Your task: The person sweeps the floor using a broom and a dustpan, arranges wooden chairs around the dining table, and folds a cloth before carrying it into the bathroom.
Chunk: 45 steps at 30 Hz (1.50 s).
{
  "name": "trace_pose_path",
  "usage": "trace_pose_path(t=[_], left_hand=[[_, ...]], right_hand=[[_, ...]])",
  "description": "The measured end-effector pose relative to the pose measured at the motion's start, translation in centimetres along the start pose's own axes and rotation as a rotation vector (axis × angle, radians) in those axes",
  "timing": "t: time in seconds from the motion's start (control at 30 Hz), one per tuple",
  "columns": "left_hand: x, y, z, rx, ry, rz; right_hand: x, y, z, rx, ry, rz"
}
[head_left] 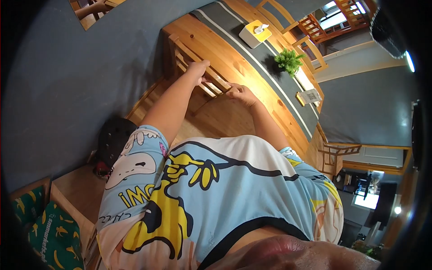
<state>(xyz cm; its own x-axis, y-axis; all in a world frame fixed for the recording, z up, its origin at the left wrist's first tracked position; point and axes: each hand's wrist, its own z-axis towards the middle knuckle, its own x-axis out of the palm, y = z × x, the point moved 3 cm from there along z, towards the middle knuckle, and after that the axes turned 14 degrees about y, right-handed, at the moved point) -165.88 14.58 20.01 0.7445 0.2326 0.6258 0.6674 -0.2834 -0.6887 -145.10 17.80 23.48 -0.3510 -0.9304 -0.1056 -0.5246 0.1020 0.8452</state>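
Note:
Both of my arms reach forward to a wooden chair (219, 81) at the near edge of a wooden table (193, 32). My left hand (198, 73) is closed around the top of the chair's slatted back. Further right along the same rail, my right hand (242, 94) grips near its end with curled fingers. The chair's back stands close against the table edge. Its seat is mostly hidden under the table and behind my hands.
On the table's grey striped runner (218, 15) stand a tissue box (253, 38), a green potted plant (288, 62) and a QR-code sign (309, 96). Another chair (317, 54) stands across the table. Left are a grey wall (81, 76), a black rounded object (114, 137) and a green banana-print bag (55, 231).

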Motion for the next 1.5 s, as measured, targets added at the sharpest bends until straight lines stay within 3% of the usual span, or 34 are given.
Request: trace_pose_path(t=[0.2,0.67,0.77,0.97,1.03,1.07,1.13,1.2,1.23,1.33,1.4,1.43,1.5], left_hand=[[0.5,-0.4,-1.0,0.031,-0.112,0.018],[0.2,0.4,-0.1,-0.002,0.002,0.02],[1.4,1.3,-0.9,0.052,-0.128,0.051],[3.2,1.8,-2.1,0.071,-0.135,0.058],[3.6,5.3,-2.3,0.072,-0.207,0.001],[2.7,5.5,-1.0,0.006,-0.052,-0.042],[4.5,4.8,-2.1,0.059,-0.198,0.0],[3.8,5.8,-0.5,0.043,-0.128,-0.049],[6.2,12.0,-1.9,0.087,-0.214,-0.112],[6.7,13.4,0.6,-0.004,-0.227,-0.115],[4.4,14.0,2.0,0.013,-0.241,-0.174],[2.7,14.3,1.9,0.039,-0.251,-0.179],[0.5,12.9,-0.6,0.173,-0.351,-0.169]], right_hand=[[-0.2,0.1,0.0,-0.012,-0.006,-0.009],[-0.5,0.1,-0.5,-0.032,0.034,-0.02],[-1.0,-0.3,-1.6,-0.044,0.052,-0.027],[-1.2,-0.7,-2.6,-0.039,0.112,-0.033],[-2.2,-3.0,-3.7,0.002,0.169,-0.079],[-2.4,-3.5,-3.8,-0.002,0.16,-0.119],[-2.4,-4.7,-5.3,-0.053,0.05,-0.204],[-2.6,-7.0,-8.1,-0.14,-0.133,-0.206],[-4.6,-12.9,-13.6,-0.079,-0.005,-0.247],[-4.7,-21.1,-22.3,0.283,0.043,-0.344],[-3.2,-28.0,-26.8,0.486,0.144,-0.606],[-1.3,-25.7,-29.3,0.587,0.343,-0.558],[-1.5,-32.5,-31.3,0.698,0.635,-0.756]])
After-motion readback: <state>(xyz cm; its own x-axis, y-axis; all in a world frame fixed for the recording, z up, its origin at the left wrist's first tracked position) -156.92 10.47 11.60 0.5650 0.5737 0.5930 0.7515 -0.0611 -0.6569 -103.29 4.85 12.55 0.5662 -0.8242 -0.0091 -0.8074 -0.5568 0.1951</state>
